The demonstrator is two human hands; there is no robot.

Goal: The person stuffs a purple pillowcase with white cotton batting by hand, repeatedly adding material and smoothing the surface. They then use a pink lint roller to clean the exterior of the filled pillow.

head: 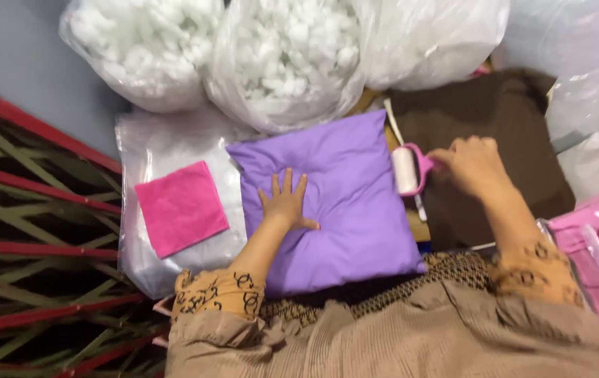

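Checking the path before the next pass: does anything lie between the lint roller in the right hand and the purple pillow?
Nothing visible does. The right hand holds the pink lint roller right at the purple pillow's right edge, with no object between them. The left hand lies flat on the pillow's middle, left of the roller.

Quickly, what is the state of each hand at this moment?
Left hand: open, fingers spread, palm flat on the square purple fabric pillow.
Right hand: closed on the pink-handled lint roller with a white roll.
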